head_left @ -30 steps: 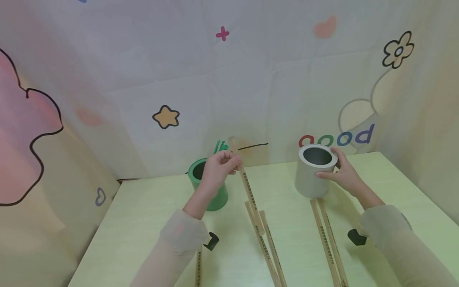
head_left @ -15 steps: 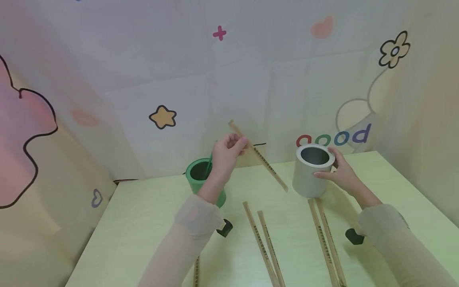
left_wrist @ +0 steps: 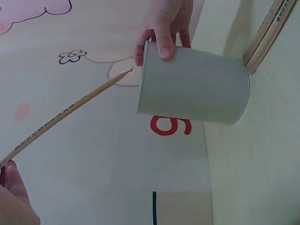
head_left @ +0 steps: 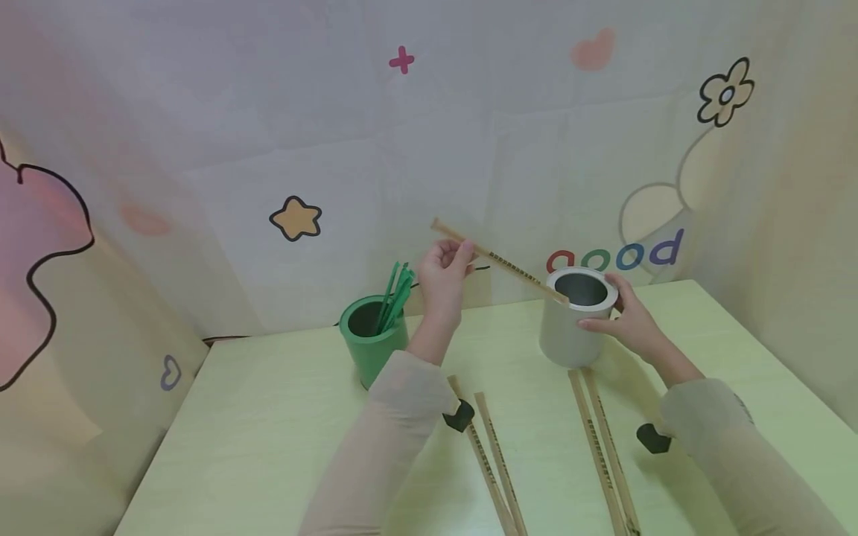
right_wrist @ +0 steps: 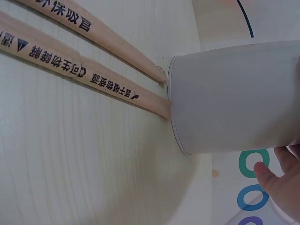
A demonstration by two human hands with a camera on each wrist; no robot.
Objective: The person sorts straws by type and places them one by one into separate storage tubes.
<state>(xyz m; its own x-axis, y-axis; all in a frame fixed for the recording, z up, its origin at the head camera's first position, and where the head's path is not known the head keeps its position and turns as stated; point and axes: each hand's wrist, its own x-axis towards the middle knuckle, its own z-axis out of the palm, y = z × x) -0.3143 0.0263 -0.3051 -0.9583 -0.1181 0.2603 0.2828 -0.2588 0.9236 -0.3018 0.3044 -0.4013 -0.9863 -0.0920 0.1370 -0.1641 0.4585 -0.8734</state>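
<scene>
My left hand pinches a brown paper-wrapped straw near its upper end. The straw slants down to the right, its far end overlapping the front rim of a pale grey canister in the head view. In the left wrist view a gap shows between the straw's tip and the canister's rim. My right hand grips the canister at its upper right side, thumb on the outer wall. The canister stands upright with its dark mouth up. Its inside bottom is hidden.
Two wrapped straws lie against the canister's base; two more lie nearer the middle. A green canister holding several thin green sticks stands left, partly behind my left forearm. A printed cloth hangs behind the table.
My left hand has moved up and right, away from the green canister. The straw has swung from steep to slanting toward the grey canister's mouth. My right hand keeps its grip.
</scene>
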